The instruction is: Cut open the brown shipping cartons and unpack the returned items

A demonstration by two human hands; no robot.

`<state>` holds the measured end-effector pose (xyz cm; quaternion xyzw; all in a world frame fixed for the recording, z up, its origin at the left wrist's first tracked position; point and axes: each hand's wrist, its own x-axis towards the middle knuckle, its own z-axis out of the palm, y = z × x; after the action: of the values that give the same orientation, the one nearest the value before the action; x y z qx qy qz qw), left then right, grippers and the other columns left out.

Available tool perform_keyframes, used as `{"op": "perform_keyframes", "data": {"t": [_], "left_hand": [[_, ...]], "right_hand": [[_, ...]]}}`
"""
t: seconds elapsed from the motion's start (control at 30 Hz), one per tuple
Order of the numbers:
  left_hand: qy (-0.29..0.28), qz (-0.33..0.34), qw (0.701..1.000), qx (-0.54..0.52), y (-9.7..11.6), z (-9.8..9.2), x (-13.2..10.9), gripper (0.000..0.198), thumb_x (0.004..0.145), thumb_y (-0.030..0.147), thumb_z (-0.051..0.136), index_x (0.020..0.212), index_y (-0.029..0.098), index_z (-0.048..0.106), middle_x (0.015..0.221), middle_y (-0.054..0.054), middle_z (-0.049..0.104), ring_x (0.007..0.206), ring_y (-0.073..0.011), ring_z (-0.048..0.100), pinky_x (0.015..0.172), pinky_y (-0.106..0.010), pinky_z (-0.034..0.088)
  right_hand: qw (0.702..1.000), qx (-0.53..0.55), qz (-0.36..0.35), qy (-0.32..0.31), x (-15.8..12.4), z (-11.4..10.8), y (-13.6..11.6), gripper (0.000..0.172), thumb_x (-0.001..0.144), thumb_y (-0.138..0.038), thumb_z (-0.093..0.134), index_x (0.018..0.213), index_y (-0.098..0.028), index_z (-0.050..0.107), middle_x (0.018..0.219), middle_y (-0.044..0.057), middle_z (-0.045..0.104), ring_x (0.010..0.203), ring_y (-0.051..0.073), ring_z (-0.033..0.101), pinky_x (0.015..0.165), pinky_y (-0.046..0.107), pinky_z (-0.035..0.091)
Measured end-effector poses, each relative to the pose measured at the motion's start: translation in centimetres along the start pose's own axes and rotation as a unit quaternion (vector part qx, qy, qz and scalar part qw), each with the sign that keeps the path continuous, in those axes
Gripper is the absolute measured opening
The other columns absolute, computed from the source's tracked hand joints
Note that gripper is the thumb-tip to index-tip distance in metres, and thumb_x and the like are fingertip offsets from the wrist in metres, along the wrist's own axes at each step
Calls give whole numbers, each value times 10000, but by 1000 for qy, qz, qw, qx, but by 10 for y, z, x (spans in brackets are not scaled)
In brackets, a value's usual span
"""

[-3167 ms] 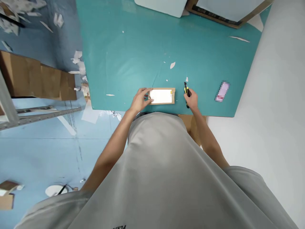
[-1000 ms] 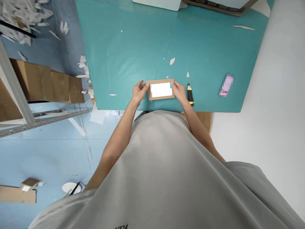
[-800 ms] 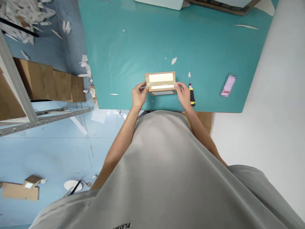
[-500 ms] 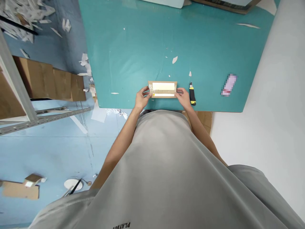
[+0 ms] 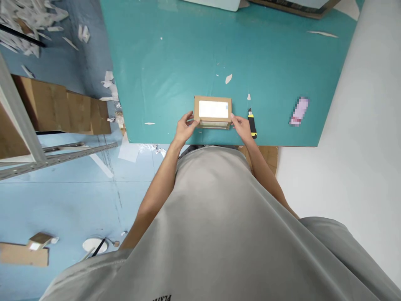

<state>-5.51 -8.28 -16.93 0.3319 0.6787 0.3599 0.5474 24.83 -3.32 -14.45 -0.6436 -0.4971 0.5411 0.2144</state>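
A small brown cardboard box (image 5: 213,120) with a white label on its upper face is at the near side of the green table. At the box's left end is my left hand (image 5: 185,128), its thumb and fingers closed on the corner. My right hand (image 5: 242,127) grips the opposite end, thumb against the near right corner. Just right of that hand lies a black and yellow utility knife (image 5: 252,124), its tip pointing away from me.
The green table (image 5: 163,83) carries paper scraps and a pixelated pink item (image 5: 300,111) on the right. A white object (image 5: 216,3) and a brown-edged box (image 5: 291,9) stand at the far edge. Left of the table are cardboard boxes (image 5: 50,104) and a metal rack (image 5: 56,161).
The box has been tipped in my hands: a taped, narrow-looking side faced up before, and now a broad face with a white label shows. Both hands stay at its ends.
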Motion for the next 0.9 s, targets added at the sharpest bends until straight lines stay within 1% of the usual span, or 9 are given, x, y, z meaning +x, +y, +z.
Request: {"op": "perform_keyframes", "data": {"t": [0.07, 0.17, 0.27, 0.37, 0.47, 0.57, 0.63, 0.77, 0.9], "left_hand": [[-8, -29, 1000, 6, -6, 2, -4, 666, 878, 564, 863, 1386, 152, 740, 1401, -210, 776, 1311, -356, 759, 1139, -537, 632], [-15, -42, 999, 20, -13, 3, -2, 640, 843, 516, 889, 1341, 137, 752, 1338, -206, 797, 1285, -362, 771, 1138, -560, 632], [1, -32, 999, 10, -10, 5, 11, 740, 759, 378, 944, 1422, 141, 719, 1487, -236, 739, 1387, -397, 722, 1198, -597, 590], [6, -31, 999, -8, 3, 8, 27, 763, 753, 332, 950, 1448, 132, 707, 1573, -250, 690, 1473, -426, 668, 1263, -607, 540], [5, -25, 999, -26, 20, 7, 35, 744, 836, 438, 938, 1456, 104, 699, 1508, -267, 721, 1462, -415, 684, 1278, -587, 533], [21, 8, 999, -30, 31, -4, 27, 760, 890, 595, 902, 1459, 132, 704, 1448, -235, 757, 1444, -390, 701, 1251, -557, 567], [22, 25, 999, -27, 33, -11, 16, 762, 876, 630, 908, 1451, 168, 713, 1405, -195, 785, 1417, -373, 722, 1240, -544, 583], [23, 8, 1000, -3, 23, -11, -5, 685, 815, 517, 955, 1359, 157, 748, 1323, -189, 814, 1339, -371, 767, 1234, -559, 588], [44, -17, 999, 16, 14, -1, -14, 485, 855, 417, 885, 1250, 154, 784, 1284, -181, 832, 1273, -352, 797, 1207, -555, 603]], "right_hand": [[999, -10, 45, 5, -3, 2, 11, 649, 886, -816, 760, 985, -176, 805, 1038, 137, 851, 1077, 323, 819, 1068, 519, 670], [998, -4, 56, -7, -3, 4, 21, 648, 809, -753, 860, 1067, -162, 801, 1186, 187, 851, 1147, 330, 811, 1136, 543, 637], [999, 18, 43, 0, 7, 5, 17, 746, 787, -723, 912, 1247, -147, 800, 1436, 237, 785, 1330, 343, 762, 1236, 537, 575], [997, 55, 56, 2, 19, 2, 3, 812, 873, -753, 860, 1400, -143, 759, 1578, 228, 710, 1457, 343, 697, 1272, 525, 554], [995, 82, 49, -26, 22, -2, -13, 820, 975, -817, 735, 1469, -163, 740, 1523, 181, 746, 1495, 347, 668, 1263, 544, 567], [995, 90, 30, -10, 12, -6, -22, 862, 967, -876, 694, 1506, -205, 743, 1500, 159, 747, 1503, 366, 666, 1234, 561, 596], [996, 92, 21, 6, 2, -5, -23, 883, 933, -903, 707, 1500, -227, 755, 1509, 152, 742, 1470, 371, 692, 1202, 556, 626], [997, 79, 1, 21, -12, 6, -14, 893, 843, -921, 765, 1398, -222, 802, 1467, 159, 780, 1352, 362, 757, 1194, 559, 630], [997, 52, -8, 56, -7, 19, -6, 815, 865, -916, 719, 1293, -231, 834, 1386, 157, 825, 1302, 336, 781, 1207, 537, 609]]}}
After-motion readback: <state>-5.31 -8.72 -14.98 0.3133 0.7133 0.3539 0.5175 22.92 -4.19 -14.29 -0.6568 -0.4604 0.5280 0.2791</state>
